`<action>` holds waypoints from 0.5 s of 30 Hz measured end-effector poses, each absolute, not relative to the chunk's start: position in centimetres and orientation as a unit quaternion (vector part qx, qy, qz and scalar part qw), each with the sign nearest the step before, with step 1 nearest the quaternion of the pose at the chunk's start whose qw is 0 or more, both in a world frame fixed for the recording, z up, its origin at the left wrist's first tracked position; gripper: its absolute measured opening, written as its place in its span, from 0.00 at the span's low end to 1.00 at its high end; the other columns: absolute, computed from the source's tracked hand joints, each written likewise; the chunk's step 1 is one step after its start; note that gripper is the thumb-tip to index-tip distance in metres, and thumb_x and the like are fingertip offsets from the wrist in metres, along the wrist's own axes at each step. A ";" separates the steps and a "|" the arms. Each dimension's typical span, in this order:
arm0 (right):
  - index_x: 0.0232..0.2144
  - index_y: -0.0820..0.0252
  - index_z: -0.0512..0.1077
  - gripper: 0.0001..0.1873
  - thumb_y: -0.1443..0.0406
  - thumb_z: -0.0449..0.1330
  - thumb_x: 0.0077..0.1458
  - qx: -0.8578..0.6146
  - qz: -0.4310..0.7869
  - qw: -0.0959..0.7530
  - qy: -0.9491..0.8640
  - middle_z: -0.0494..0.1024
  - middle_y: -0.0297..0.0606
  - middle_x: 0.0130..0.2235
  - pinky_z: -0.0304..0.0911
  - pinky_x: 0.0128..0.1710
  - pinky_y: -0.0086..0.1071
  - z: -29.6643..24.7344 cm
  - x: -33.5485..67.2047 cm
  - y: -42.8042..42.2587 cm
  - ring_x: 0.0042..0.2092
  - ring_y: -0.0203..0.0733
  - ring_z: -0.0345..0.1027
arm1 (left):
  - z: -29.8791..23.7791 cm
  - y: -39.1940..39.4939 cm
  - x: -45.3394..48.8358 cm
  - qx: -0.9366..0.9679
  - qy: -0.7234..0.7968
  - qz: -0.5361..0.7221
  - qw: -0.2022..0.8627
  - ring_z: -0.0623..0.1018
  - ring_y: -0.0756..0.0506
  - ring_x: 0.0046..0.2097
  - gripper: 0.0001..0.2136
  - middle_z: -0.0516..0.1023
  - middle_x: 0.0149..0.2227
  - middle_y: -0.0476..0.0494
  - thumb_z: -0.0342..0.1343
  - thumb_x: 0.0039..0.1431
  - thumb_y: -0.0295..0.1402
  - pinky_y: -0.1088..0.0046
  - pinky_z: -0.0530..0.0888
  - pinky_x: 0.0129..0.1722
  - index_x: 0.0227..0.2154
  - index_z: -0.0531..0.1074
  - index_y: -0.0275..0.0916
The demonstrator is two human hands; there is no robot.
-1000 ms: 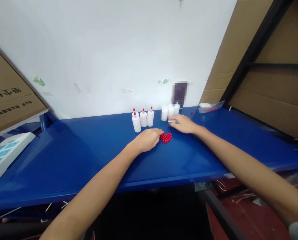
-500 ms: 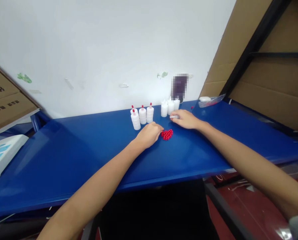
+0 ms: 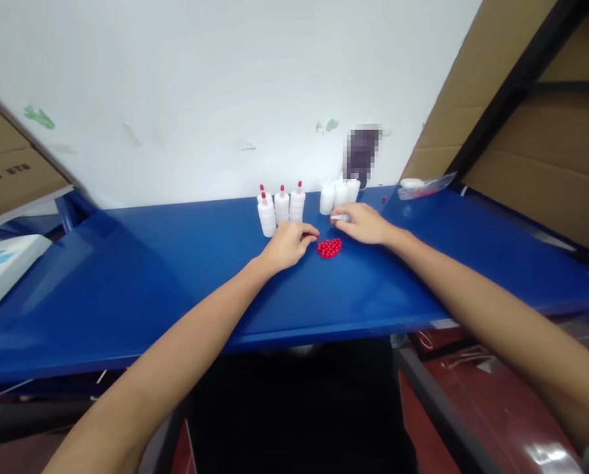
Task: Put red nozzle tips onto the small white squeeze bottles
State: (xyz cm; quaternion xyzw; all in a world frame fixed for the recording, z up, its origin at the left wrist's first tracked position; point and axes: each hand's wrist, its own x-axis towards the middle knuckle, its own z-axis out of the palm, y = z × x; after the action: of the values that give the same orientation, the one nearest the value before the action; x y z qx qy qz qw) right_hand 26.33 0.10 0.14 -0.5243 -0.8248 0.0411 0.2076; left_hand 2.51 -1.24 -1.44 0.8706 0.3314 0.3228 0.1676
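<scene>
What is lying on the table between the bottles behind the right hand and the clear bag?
In the head view, a small red piece lies on the table, nearer the bag than the bottles.

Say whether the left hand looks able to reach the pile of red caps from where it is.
Probably yes: the left hand is just beside the pile of red caps, with nothing standing between them, though its grip seems taken up by a small red piece.

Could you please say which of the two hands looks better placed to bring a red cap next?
Probably the left hand: it appears to pinch a red cap near the red pile, while the right hand holds a white tapered piece.
</scene>
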 end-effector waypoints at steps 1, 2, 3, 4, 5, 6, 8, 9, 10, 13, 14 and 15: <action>0.41 0.56 0.78 0.14 0.61 0.55 0.58 -0.519 0.046 0.207 -0.828 0.83 0.40 0.46 0.64 0.48 0.40 0.2 26.1 0.0 0.48 0.53 0.76 | -1.4 -1.2 2.5 0.866 0.332 0.332 0.175 0.84 0.44 0.42 0.09 0.86 0.41 0.42 0.57 0.63 0.24 0.65 0.79 0.49 0.40 0.82 0.36; 0.40 0.56 0.78 0.14 0.61 0.54 0.58 -0.513 0.052 0.206 -0.832 0.83 0.40 0.45 0.64 0.48 0.40 0.3 25.8 -0.2 0.47 0.52 0.76 | -1.4 -1.2 2.4 0.864 0.329 0.337 0.179 0.83 0.44 0.42 0.09 0.86 0.41 0.42 0.57 0.64 0.24 0.65 0.79 0.49 0.40 0.82 0.36; 0.40 0.56 0.78 0.14 0.61 0.54 0.58 -0.505 0.059 0.204 -0.836 0.83 0.40 0.44 0.64 0.48 0.40 0.4 25.5 -0.4 0.46 0.52 0.76 | -1.4 -1.2 2.4 0.865 0.323 0.340 0.179 0.83 0.45 0.41 0.09 0.86 0.41 0.43 0.57 0.64 0.24 0.65 0.79 0.49 0.40 0.82 0.37; 0.39 0.57 0.78 0.14 0.61 0.54 0.58 -0.497 0.066 0.202 -0.841 0.83 0.41 0.43 0.64 0.48 0.40 0.5 25.3 -0.6 0.46 0.52 0.76 | -1.4 -1.2 2.3 0.868 0.316 0.339 0.177 0.83 0.45 0.42 0.09 0.86 0.41 0.43 0.57 0.64 0.24 0.66 0.79 0.48 0.40 0.82 0.37; 0.39 0.57 0.78 0.14 0.61 0.53 0.59 -0.490 0.072 0.201 -0.845 0.83 0.41 0.43 0.64 0.47 0.39 0.6 25.1 -0.7 0.46 0.51 0.75 | -1.3 -1.2 2.3 0.871 0.310 0.339 0.175 0.83 0.45 0.42 0.09 0.86 0.41 0.44 0.57 0.64 0.24 0.66 0.79 0.48 0.40 0.82 0.37; 0.40 0.58 0.78 0.14 0.61 0.53 0.59 -0.483 0.078 0.203 -0.848 0.83 0.41 0.43 0.63 0.47 0.39 0.7 24.9 -0.9 0.45 0.51 0.75 | -1.3 -1.2 2.3 0.873 0.306 0.338 0.174 0.83 0.45 0.41 0.08 0.86 0.41 0.44 0.57 0.64 0.24 0.67 0.79 0.48 0.40 0.82 0.37; 0.40 0.58 0.77 0.15 0.62 0.53 0.59 -0.473 0.087 0.209 -0.852 0.82 0.41 0.43 0.63 0.47 0.38 0.8 24.8 -1.0 0.45 0.49 0.74 | -1.3 -1.1 2.3 0.875 0.302 0.337 0.172 0.84 0.45 0.41 0.09 0.86 0.40 0.44 0.57 0.64 0.24 0.67 0.79 0.47 0.40 0.82 0.37; 0.40 0.58 0.77 0.14 0.62 0.53 0.59 -0.467 0.092 0.213 -0.853 0.82 0.41 0.43 0.62 0.46 0.38 0.9 24.7 -1.1 0.44 0.48 0.74 | -1.3 -1.1 2.3 0.876 0.301 0.336 0.170 0.84 0.45 0.41 0.09 0.86 0.40 0.44 0.57 0.64 0.24 0.67 0.79 0.47 0.40 0.82 0.37; 0.40 0.58 0.77 0.14 0.62 0.53 0.59 -0.463 0.098 0.217 -0.854 0.82 0.41 0.42 0.62 0.46 0.37 0.9 24.7 -1.2 0.43 0.48 0.74 | -1.2 -1.0 2.3 0.877 0.300 0.337 0.166 0.84 0.45 0.42 0.09 0.86 0.41 0.44 0.57 0.63 0.23 0.67 0.79 0.47 0.40 0.82 0.37; 0.37 0.58 0.76 0.13 0.62 0.52 0.59 -0.454 0.117 0.224 -0.854 0.82 0.39 0.39 0.61 0.44 0.35 1.0 24.5 -1.4 0.41 0.46 0.73 | -1.1 -1.0 2.4 0.875 0.298 0.349 0.154 0.83 0.45 0.42 0.09 0.86 0.42 0.44 0.56 0.64 0.23 0.66 0.79 0.48 0.40 0.82 0.38; 0.37 0.58 0.76 0.12 0.62 0.53 0.59 -0.453 0.121 0.224 -0.854 0.81 0.38 0.39 0.61 0.43 0.35 1.0 24.4 -1.5 0.40 0.45 0.72 | -1.1 -1.0 2.4 0.873 0.297 0.356 0.151 0.83 0.45 0.42 0.10 0.85 0.42 0.44 0.56 0.64 0.24 0.66 0.79 0.48 0.40 0.82 0.38; 0.37 0.58 0.76 0.12 0.63 0.53 0.58 -0.451 0.126 0.224 -0.855 0.81 0.38 0.39 0.60 0.43 0.35 1.1 24.3 -1.6 0.40 0.45 0.72 | -1.0 -1.0 2.5 0.870 0.297 0.363 0.150 0.83 0.45 0.43 0.10 0.85 0.42 0.44 0.56 0.64 0.24 0.66 0.79 0.48 0.40 0.82 0.38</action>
State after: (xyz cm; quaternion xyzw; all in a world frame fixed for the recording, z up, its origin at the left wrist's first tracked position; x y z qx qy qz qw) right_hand 24.33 -1.57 1.10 -0.4511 -0.8548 0.1257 0.2236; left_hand 2.49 -1.04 -1.02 0.8703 0.2969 0.3631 0.1500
